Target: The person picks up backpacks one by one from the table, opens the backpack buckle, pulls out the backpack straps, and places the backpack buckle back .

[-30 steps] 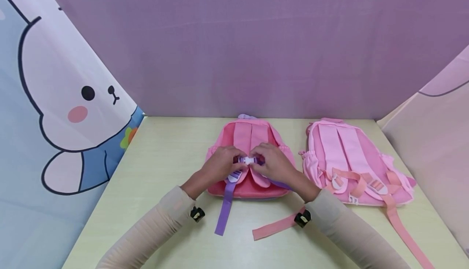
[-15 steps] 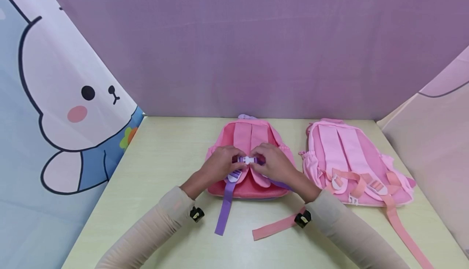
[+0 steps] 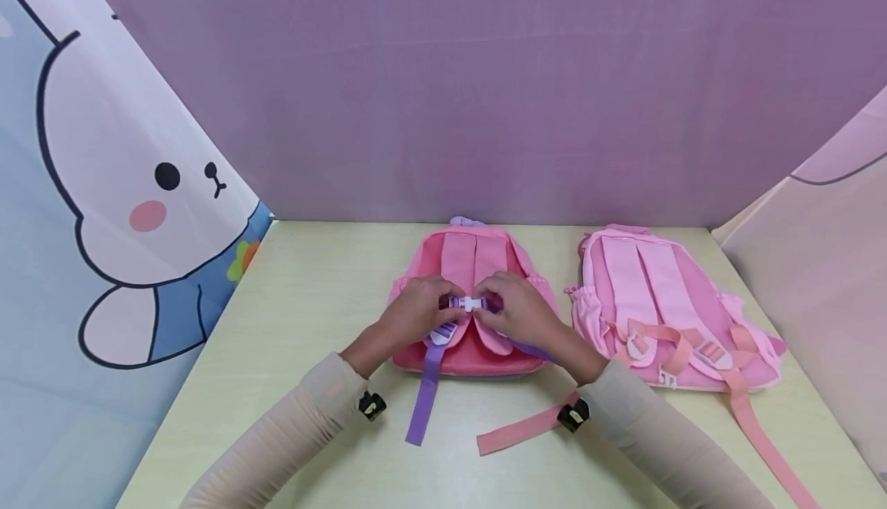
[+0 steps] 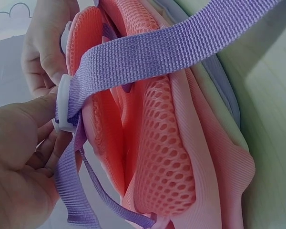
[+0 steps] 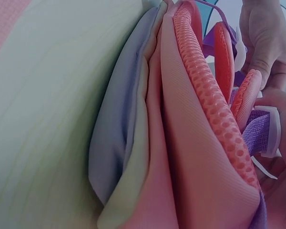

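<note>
A small pink backpack (image 3: 457, 251) lies with its shoulder straps facing up, in the middle of the table. Over its straps sits a white buckle (image 3: 468, 303) on purple webbing, its two halves in line with each other. My left hand (image 3: 416, 309) pinches the buckle's left end between thumb and fingers. On the other side my right hand (image 3: 520, 310) pinches the right end. The left wrist view shows a white strap adjuster (image 4: 64, 102) and wide purple webbing (image 4: 148, 55) close to the left hand. Fingers hide part of the buckle's ends.
To the right lies a second, lighter pink backpack (image 3: 675, 278) with loose coral straps. One coral strap (image 3: 523, 428) runs under my right wrist; a purple strap end (image 3: 424, 409) hangs toward the table's front. A purple curtain (image 3: 485, 93) closes off the back.
</note>
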Available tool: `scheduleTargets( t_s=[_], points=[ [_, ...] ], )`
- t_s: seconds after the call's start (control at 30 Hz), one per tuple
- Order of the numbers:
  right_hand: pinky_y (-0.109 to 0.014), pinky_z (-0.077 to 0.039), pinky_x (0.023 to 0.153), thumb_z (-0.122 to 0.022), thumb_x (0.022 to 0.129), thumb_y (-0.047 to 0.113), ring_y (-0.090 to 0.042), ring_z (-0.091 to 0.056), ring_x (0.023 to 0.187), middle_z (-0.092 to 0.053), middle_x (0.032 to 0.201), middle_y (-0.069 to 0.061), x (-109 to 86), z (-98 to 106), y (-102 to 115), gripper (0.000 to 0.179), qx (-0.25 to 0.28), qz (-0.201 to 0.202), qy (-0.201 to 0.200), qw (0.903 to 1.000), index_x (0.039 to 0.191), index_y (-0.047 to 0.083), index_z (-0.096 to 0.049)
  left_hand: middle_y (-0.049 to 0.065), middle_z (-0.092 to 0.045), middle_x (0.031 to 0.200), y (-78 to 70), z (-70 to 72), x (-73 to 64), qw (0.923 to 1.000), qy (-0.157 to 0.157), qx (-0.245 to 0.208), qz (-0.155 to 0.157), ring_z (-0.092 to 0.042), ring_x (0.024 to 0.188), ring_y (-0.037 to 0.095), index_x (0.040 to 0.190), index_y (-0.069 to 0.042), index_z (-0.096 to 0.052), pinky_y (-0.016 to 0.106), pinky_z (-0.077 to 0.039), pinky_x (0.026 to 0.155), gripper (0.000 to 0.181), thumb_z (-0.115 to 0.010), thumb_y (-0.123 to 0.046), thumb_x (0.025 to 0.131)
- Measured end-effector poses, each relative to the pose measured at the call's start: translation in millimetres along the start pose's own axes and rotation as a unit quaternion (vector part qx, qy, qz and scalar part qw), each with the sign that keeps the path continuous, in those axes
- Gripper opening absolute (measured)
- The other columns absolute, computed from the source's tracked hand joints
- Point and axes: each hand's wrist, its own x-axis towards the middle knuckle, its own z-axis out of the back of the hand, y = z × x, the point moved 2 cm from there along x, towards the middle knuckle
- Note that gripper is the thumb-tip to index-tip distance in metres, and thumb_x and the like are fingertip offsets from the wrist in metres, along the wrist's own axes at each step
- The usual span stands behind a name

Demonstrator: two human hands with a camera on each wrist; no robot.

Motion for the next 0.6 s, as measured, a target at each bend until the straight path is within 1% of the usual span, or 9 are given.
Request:
scheduleTargets(
  t_s=[0.27,0.6],
  points=[
    [-0.028,-0.051,0.077,-0.077,0.088,0.020,-0.014,-0.054,0.087,-0.062,0.095,0.003,0.2,0.4,0.8,0.023,0.001,0.002,-0.001,1.0000,0.110,0.017,-0.071,-0.001,-0.073,0.095,1.9,-0.3,-0.5,1.0000,-0.003,0.002,-0.006,-0.058,0.080,0.008,0.113,-0.013,-0.077,0.020,-0.052,0.071,0.031,-0.081,-0.031,0.087],
    [-0.028,-0.051,0.077,-0.078,0.088,0.020,-0.014,-0.054,0.087,-0.061,0.094,0.003,-0.7,1.6,2.0,0.023,0.003,-0.003,0.001,1.0000,0.109,0.017,-0.070,-0.001,-0.072,0.092,3.8,1.1,-0.9,1.0000,0.004,-0.004,0.001,-0.057,0.078,0.009,0.112,-0.013,-0.077,0.018,-0.051,0.068,0.031,-0.081,-0.030,0.087]
  ],
)
